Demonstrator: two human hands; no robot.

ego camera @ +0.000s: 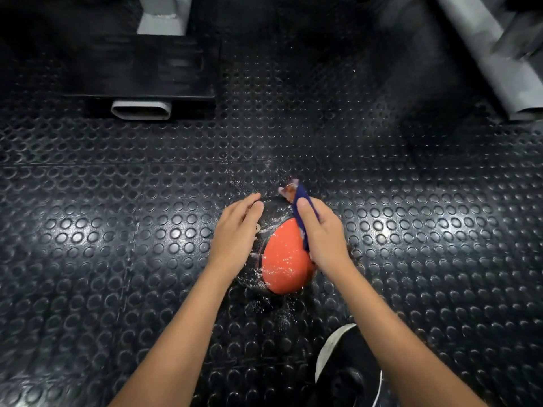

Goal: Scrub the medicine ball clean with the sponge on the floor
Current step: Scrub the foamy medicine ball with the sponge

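Observation:
A black and orange medicine ball (283, 259) sits on the black studded rubber floor (117, 230), speckled with white flecks or droplets. My left hand (235, 233) rests flat against the ball's left side with fairly straight fingers. My right hand (326, 236) is over the ball's right side and grips a thin blue packet (297, 195), whose torn, clear-orange end points up and away from me. No sponge is in view.
White flecks are scattered on the floor around the ball. A black shoe with a white sole (343, 365) stands just below the ball. A dark machine base with a grey tube end (141, 110) is at the far left, and a grey bar (493, 60) at the far right.

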